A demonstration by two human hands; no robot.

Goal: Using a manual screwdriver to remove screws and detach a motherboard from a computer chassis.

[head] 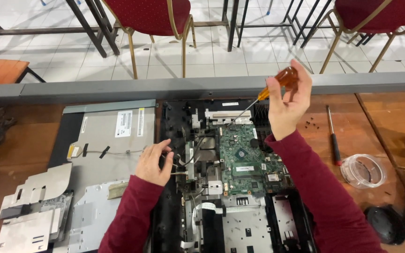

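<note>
Right hand [287,105] is raised over the opened computer [230,178] on the worktop [19,150], clenched round the amber handle of a screwdriver [270,89]. Palm covers part of the handle; the thin shaft slants down-left, tip ends near the white bracket at the top of the chassis, can't tell if it touches. Left hand [154,161] lies at the chassis' left edge, fingers curled among black cables [183,157]; whether it pinches one or just rests there is unclear, fingertips are hidden behind the wires.

Green board [244,164] sits mid-chassis, its lower right corner covered by the right sleeve. Grey panel back [113,140] lies just left of the chassis, w/ a white sticker & thin wire across it. Loose metal shields [33,206] are stacked at bottom left, cut off by the frame edge.

Right side of worktop: a 2nd screwdriver, red-handled [333,136], lies near a few small black screws [311,124], too small to count. Clear round tub [363,171] is beside it; contents hard to make out. Black round item [386,224] and dark strip at far right are partly cut off, can't ID. Red chairs [151,14] stand on the tiled floor beyond, tops cropped.
</note>
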